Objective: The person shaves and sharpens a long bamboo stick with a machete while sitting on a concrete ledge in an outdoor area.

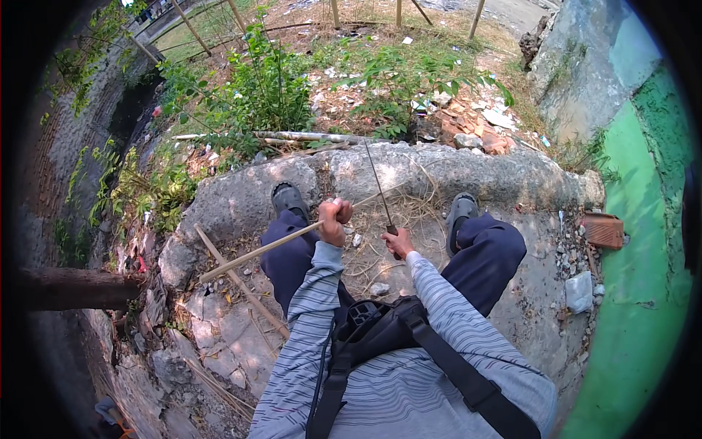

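1. Rough grey concrete slab point(241, 197) fills the middle ground, its curved far edge giving way to weeds, rubble and litter; a green-painted wall point(636, 293) runs down the right side.
2. Seated on the slab, the person stretches both legs toward the far edge, sandals on.
3. A long pale bamboo strip point(256, 252) slants from near left up to the centre, where the left hand point(333, 219) is closed tight around it.
4. The right hand point(398, 241) is clenched on the handle of a thin knife point(378, 186), blade pointing far.
5. Dry shavings point(409, 212) lie between the feet, so some trimming looks done; most of the strip's length appears unworked as yet.
6. Another stick point(238, 282) lies on the slab, left.
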`<act>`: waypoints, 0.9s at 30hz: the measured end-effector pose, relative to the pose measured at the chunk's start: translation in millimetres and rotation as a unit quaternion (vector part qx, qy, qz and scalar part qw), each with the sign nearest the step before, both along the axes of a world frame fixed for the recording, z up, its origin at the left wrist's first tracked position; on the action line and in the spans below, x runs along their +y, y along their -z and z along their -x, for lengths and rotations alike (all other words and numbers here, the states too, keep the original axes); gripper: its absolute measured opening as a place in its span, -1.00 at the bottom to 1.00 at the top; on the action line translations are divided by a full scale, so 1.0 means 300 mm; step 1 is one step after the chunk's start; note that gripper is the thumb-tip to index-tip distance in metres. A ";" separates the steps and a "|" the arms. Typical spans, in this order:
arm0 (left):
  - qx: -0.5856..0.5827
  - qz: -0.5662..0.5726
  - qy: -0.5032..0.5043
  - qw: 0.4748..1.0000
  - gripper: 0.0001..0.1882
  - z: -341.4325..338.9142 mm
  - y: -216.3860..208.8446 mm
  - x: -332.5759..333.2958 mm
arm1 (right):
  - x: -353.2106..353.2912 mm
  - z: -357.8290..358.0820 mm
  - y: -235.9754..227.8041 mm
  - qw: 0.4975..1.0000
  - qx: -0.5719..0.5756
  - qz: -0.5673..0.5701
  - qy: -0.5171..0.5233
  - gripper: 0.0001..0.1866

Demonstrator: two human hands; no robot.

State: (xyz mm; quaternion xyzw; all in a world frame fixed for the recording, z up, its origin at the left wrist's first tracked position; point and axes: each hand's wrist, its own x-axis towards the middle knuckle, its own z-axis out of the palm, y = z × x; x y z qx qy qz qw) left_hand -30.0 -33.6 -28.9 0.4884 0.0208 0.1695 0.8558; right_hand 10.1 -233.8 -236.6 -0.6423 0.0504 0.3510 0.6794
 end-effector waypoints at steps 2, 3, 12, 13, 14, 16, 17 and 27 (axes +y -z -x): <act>-0.002 -0.014 0.000 1.000 -0.51 0.004 0.004 0.003 | 0.003 -0.009 0.001 1.000 0.011 -0.003 -0.004 -0.74; -0.004 -0.029 -0.002 1.000 -0.51 0.008 0.006 0.007 | 0.003 -0.016 0.002 0.999 0.033 0.024 -0.005 -0.75; -0.037 -0.033 0.000 0.999 -0.50 0.001 0.010 -0.010 | -0.155 -0.044 0.166 0.982 0.137 0.094 0.091 -0.78; -0.038 -0.032 -0.003 0.999 -0.50 0.006 0.004 -0.011 | -0.150 -0.022 0.161 0.982 0.137 0.069 0.108 -0.78; -0.040 0.017 -0.052 0.998 -0.50 0.014 -0.009 -0.009 | -0.133 -0.001 0.135 0.982 0.138 0.044 0.122 -0.78; -0.041 0.119 -0.122 0.985 -0.51 0.024 -0.039 0.011 | -0.093 0.026 0.080 0.981 0.141 0.040 0.128 -0.79; -0.067 0.126 -0.119 0.983 -0.51 0.033 -0.074 0.022 | -0.084 0.023 0.057 0.983 0.112 0.010 0.148 -0.77; -0.234 0.224 -0.115 0.939 -0.53 0.384 -0.339 0.132 | 0.016 -0.165 -0.657 0.958 -0.039 -0.248 0.141 -0.57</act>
